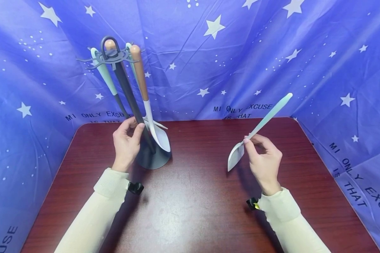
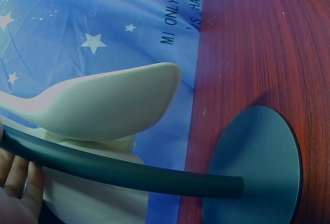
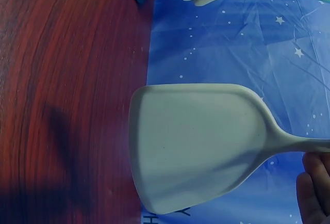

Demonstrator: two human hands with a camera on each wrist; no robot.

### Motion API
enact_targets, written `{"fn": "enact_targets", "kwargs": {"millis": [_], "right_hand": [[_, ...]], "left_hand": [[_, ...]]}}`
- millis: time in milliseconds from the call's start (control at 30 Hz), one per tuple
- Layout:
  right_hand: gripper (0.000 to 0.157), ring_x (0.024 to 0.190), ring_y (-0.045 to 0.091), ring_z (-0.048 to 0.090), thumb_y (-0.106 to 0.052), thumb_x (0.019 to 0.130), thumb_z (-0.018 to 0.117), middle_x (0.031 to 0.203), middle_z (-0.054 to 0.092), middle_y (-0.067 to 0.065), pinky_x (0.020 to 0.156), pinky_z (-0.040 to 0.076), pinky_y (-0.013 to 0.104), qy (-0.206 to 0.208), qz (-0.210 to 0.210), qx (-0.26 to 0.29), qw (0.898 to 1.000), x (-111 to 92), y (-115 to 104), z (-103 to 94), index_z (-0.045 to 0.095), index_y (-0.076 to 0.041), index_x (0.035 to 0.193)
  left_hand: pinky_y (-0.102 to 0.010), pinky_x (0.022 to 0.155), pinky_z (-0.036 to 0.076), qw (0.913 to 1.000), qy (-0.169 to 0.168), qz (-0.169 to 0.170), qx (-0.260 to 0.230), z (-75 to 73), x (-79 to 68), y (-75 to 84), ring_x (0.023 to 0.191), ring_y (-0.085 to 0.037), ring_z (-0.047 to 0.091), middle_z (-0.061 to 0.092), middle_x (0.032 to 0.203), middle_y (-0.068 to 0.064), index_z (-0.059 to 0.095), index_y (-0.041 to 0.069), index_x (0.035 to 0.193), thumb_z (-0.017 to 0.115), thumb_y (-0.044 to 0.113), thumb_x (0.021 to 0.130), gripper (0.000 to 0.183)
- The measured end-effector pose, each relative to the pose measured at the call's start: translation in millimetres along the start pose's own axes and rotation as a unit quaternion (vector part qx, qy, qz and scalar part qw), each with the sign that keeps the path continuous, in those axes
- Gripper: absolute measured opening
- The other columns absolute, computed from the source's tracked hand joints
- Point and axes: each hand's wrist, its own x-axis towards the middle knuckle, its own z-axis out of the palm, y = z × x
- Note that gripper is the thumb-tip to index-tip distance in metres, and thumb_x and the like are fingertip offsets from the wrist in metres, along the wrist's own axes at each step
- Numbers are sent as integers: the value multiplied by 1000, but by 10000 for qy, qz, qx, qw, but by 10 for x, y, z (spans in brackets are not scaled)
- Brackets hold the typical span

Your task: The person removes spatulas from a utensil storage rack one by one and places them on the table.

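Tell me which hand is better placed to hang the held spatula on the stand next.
Probably the right hand: it pinches the spatula near its blade, while the left hand grips the stand.

The spatula point(image 3: 206, 141) has a smooth, matt head point(image 1: 235, 156) resembling silicone or plastic and a smooth mint handle point(image 1: 270, 114) of plastic appearance; the stand point(image 1: 128, 95) is smooth and matt, consistent with coated metal. The brown handle point(image 1: 141, 77) presents a smooth, wood-like surface with a slight sheen. The table point(image 1: 193, 200) shows dark wood grain under a glossy finish, the curtain point(image 1: 183, 31) is creased, thin cloth with a faint sheen, and the sleeves point(image 1: 90, 211) are matt, knit-like cloth.
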Motion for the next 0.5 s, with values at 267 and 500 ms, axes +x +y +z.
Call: {"fn": "enact_targets", "kwargs": {"millis": [267,500], "right_hand": [[11,71,6,62,13,78,67,81,66,29,68,49,16,27,113,-8,9999,47,25,-72,67,14,89],[10,68,4,61,10,79,68,78,67,23,66,47,15,20,299,-228,9993,101,164,-178,68,12,89]], "left_hand": [[-17,69,49,10000,-11,13,27,-3,-1,-4,72,-7,59,64,84,-28,63,-16,99,65,-8,85,16],[-17,71,50,10000,-3,58,-37,-3,3,-7,73,-7,59,63,84,-29,63,-17,99,65,-9,85,16]]}}
